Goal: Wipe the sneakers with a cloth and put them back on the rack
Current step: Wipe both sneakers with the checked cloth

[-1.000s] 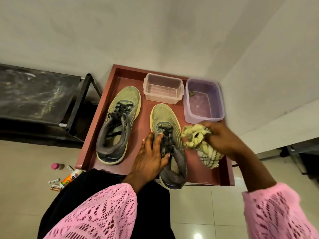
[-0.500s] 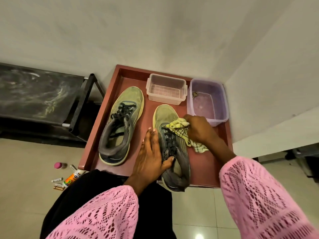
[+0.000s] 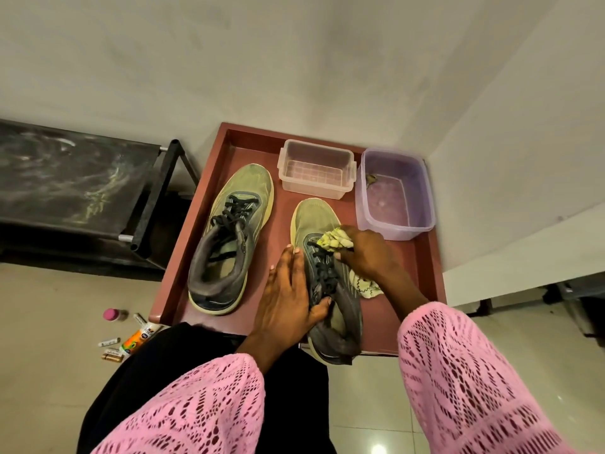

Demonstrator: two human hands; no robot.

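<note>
Two olive-green sneakers with grey collars and black laces lie on a red-brown tray (image 3: 429,276). The left sneaker (image 3: 229,237) lies untouched. My left hand (image 3: 288,296) holds the right sneaker (image 3: 314,221) at its left side, fingers along the upper and thumb hooked at the collar. My right hand (image 3: 366,253) grips a yellow-and-white cloth (image 3: 334,239) and presses it on the right sneaker near the top of the laces. A tail of the cloth hangs out below my wrist onto the tray.
A clear plastic box (image 3: 316,168) and a purple tub (image 3: 396,191) with liquid stand at the tray's back. A black rack (image 3: 75,181) stands to the left. Small bottles and tubes (image 3: 131,335) lie on the tiled floor. Walls close in behind and to the right.
My right hand brought the cloth from beside the sneaker onto its upper and slid it toward the laces. My left hand shifted its hold slightly on the sneaker's left side.
</note>
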